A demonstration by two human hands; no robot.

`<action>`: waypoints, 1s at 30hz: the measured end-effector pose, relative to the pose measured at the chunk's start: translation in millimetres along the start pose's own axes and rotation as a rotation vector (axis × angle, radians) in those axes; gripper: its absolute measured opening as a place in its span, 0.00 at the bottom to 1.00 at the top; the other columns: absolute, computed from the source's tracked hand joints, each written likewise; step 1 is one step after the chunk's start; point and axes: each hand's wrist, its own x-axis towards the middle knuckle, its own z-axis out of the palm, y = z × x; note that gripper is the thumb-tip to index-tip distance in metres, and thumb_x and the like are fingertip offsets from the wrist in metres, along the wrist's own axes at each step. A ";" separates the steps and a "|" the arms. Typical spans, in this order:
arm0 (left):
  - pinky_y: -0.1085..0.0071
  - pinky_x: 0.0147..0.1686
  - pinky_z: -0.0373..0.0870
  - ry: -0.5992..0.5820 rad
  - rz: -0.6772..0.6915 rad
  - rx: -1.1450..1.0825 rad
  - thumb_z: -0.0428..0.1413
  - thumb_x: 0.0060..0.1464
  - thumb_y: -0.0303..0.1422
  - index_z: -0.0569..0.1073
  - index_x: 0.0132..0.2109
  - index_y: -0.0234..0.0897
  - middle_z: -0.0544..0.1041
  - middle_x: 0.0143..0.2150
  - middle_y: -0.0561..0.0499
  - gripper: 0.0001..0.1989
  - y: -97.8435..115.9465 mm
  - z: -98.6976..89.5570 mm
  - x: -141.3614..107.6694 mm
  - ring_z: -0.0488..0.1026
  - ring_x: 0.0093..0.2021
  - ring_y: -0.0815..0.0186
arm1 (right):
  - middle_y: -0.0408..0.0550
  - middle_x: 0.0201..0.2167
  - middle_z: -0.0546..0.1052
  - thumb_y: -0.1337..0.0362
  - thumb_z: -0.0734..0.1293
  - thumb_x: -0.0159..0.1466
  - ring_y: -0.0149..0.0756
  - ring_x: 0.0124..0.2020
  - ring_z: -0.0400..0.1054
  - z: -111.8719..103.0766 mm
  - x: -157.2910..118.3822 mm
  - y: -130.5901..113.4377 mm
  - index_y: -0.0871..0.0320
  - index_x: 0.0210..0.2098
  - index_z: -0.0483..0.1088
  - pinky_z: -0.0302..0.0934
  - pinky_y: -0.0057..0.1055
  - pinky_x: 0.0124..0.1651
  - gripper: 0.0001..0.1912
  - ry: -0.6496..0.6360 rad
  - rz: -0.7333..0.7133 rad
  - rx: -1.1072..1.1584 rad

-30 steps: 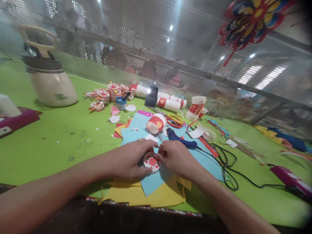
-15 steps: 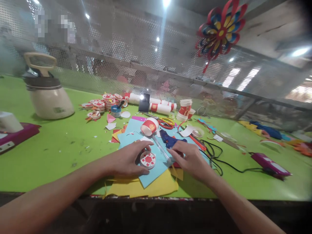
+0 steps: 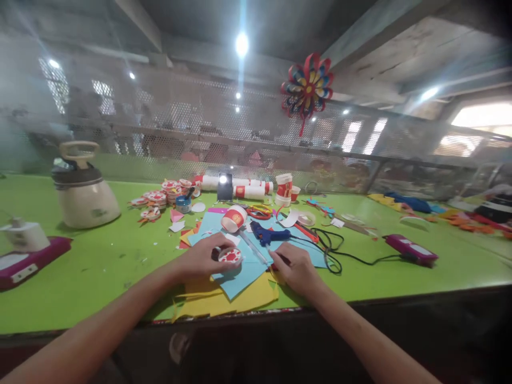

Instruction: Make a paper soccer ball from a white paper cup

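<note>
My left hand (image 3: 205,256) has its thumb and fingers round the edge of a small white disc with a red pattern (image 3: 230,256), tilted a little above the blue paper (image 3: 236,280). My right hand (image 3: 295,265) is closed at the right of the sheet, fingers curled together; whatever sits between the fingertips is too small to make out. Just beyond those fingertips lies a blue glue gun (image 3: 272,234) with a black cord. Between the hands, a clear stick-like piece (image 3: 254,248) rests on the paper. Behind it, a red and white paper cup (image 3: 234,219) lies on its side.
Yellow sheets (image 3: 240,303) lie under the blue paper at the table's front edge. Scissors (image 3: 259,213) and a tape roll (image 3: 307,218) are behind. Stacked patterned discs (image 3: 156,197), a blue jar (image 3: 183,204), a large flask (image 3: 86,200) and purple power strips (image 3: 412,250) stand around.
The head view has tilted up and turned right. My left hand has taken up the disc and tilted it. My right hand has drawn back from the glue gun's body, its fingers now closed.
</note>
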 end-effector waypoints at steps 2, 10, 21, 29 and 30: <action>0.62 0.43 0.72 0.060 -0.032 -0.081 0.64 0.49 0.47 0.78 0.44 0.38 0.78 0.45 0.44 0.20 -5.3 -6.1 2.0 0.75 0.44 0.55 | 0.44 0.23 0.72 0.65 0.62 0.71 0.32 0.27 0.67 1.7 -0.5 1.1 0.59 0.24 0.69 0.61 0.30 0.34 0.18 -0.016 -0.008 -0.016; 0.65 0.34 0.75 0.277 -0.169 -0.575 0.70 0.44 0.41 0.77 0.50 0.41 0.82 0.40 0.44 0.26 -19.3 -24.7 5.9 0.80 0.40 0.54 | 0.49 0.46 0.77 0.59 0.67 0.70 0.37 0.41 0.75 4.6 0.1 1.3 0.60 0.50 0.72 0.72 0.40 0.44 0.13 -0.114 0.072 -0.096; 0.66 0.40 0.82 0.536 -0.137 -0.938 0.62 0.55 0.34 0.77 0.38 0.37 0.83 0.39 0.51 0.06 -26.5 -63.4 13.2 0.80 0.43 0.59 | 0.52 0.53 0.75 0.59 0.67 0.70 0.41 0.48 0.73 2.8 2.7 -2.7 0.58 0.54 0.70 0.71 0.45 0.49 0.16 -0.193 0.101 -0.102; 0.57 0.46 0.77 0.584 -0.086 -1.102 0.57 0.65 0.37 0.73 0.52 0.34 0.76 0.51 0.45 0.14 -17.7 -51.2 36.2 0.76 0.48 0.59 | 0.52 0.53 0.75 0.59 0.67 0.70 0.42 0.48 0.73 5.6 2.4 1.7 0.58 0.55 0.70 0.71 0.45 0.49 0.16 -0.210 0.122 -0.130; 0.56 0.47 0.76 0.585 -0.088 -1.118 0.57 0.65 0.37 0.71 0.56 0.35 0.74 0.54 0.44 0.16 -17.3 -49.6 35.4 0.76 0.49 0.58 | 0.52 0.53 0.75 0.59 0.67 0.70 0.42 0.48 0.73 6.1 2.2 2.6 0.58 0.55 0.70 0.71 0.45 0.49 0.16 -0.211 0.119 -0.128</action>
